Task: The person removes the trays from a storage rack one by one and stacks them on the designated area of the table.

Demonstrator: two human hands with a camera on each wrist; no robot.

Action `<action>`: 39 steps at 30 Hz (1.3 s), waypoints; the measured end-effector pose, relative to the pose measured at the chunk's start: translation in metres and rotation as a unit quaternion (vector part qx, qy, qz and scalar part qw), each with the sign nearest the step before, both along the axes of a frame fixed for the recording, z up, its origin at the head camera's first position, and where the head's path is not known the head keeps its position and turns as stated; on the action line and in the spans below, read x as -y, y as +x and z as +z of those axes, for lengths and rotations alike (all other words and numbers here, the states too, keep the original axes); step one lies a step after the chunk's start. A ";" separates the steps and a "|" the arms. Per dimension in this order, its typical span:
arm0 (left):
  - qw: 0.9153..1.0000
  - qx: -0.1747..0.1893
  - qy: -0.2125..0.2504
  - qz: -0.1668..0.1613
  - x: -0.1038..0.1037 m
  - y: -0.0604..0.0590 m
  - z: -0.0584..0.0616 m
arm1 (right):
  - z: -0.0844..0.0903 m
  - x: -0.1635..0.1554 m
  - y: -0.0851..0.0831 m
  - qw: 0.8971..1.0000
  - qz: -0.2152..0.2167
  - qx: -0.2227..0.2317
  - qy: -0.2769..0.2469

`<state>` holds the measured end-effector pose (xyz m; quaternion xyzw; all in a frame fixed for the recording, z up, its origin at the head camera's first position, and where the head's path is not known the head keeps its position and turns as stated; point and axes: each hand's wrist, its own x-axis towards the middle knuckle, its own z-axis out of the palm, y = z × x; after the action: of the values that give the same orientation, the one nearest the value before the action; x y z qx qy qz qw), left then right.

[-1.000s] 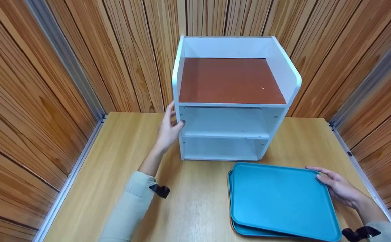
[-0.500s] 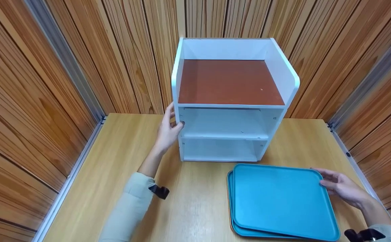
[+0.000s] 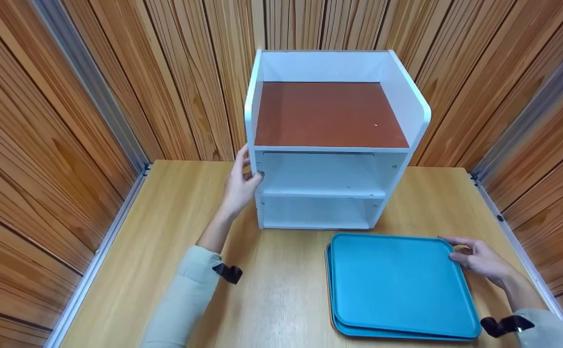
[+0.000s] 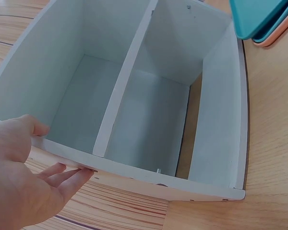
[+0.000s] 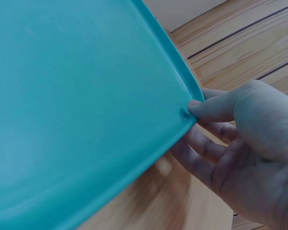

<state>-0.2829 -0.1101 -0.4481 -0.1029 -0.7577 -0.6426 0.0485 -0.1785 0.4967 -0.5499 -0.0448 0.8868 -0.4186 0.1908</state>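
A white shelf unit (image 3: 322,174) with a brown top shelf (image 3: 330,116) stands at the back of the wooden table. My left hand (image 3: 240,186) grips its left side panel, thumb on the front edge and fingers along the outside. In the left wrist view the left hand (image 4: 36,158) holds that panel's edge of the shelf unit (image 4: 149,120), whose two bays hold nothing. To the front right lies a stack of trays, with a teal tray (image 3: 397,285) on top. My right hand (image 3: 477,258) pinches its far right corner. Up close, the right hand (image 5: 192,127) has its thumb on the teal tray's (image 5: 77,110) rim and its fingers beneath.
A second teal tray (image 3: 329,270) and an orange one (image 4: 278,38) lie under the top tray. Wood-panelled walls (image 3: 93,96) close in the table (image 3: 165,241) on the left, back and right. Bare tabletop lies to the front left of the shelf unit.
My right hand has moved along the top tray's right edge to its far corner. The tray has slid slightly left, squarer over the stack. My left hand has stayed on the shelf panel.
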 end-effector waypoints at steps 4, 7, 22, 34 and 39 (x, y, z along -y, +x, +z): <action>1.000 -0.012 0.003 0.003 -0.001 0.000 0.000 | -0.001 0.004 -0.003 1.000 0.013 -0.005 0.010; 1.000 -0.019 0.003 0.003 -0.001 -0.001 0.000 | -0.002 0.006 -0.004 1.000 0.023 0.004 0.011; 1.000 -0.004 -0.001 0.003 -0.001 0.000 -0.001 | 0.003 0.005 0.001 0.999 0.029 0.030 0.006; 1.000 -0.007 0.004 0.003 0.000 0.001 0.000 | 0.003 0.012 0.004 0.999 0.013 -0.021 0.041; 1.000 -0.010 0.008 -0.002 -0.001 0.000 0.000 | 0.002 0.010 0.005 0.999 0.013 -0.004 0.046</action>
<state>-0.2827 -0.1088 -0.4484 -0.1101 -0.7520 -0.6475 0.0556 -0.1735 0.4865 -0.5479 -0.0489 0.9050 -0.3752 0.1946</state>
